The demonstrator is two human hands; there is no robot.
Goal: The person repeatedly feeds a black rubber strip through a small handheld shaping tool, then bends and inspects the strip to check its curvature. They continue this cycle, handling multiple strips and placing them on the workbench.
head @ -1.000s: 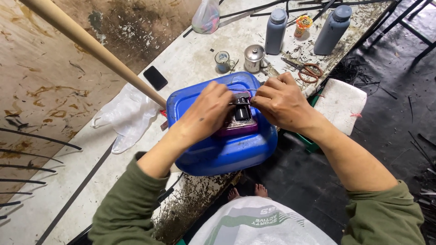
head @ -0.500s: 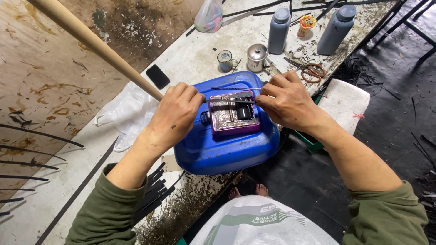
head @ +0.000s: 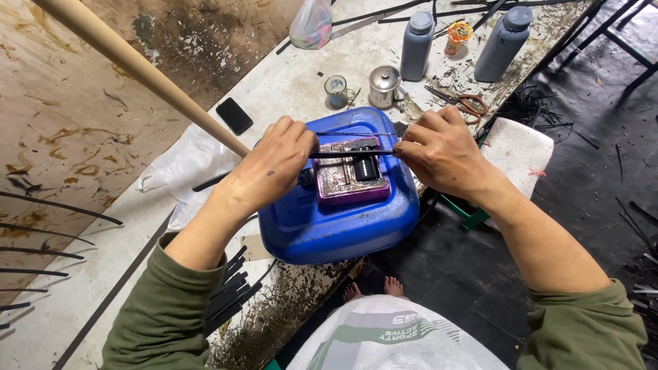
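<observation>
both hands work over a small purple-based metal device (head: 353, 175) on top of a blue plastic canister (head: 339, 205) at the bench's near edge. step in hand: a thin black strip (head: 353, 153) is stretched level across the device. the left hand (head: 277, 168) is closed on one end, the right hand (head: 439, 154) pinches the other between thumb and fingers. whether the strip touches the device is unclear. next move likely calls for even tension.
</observation>
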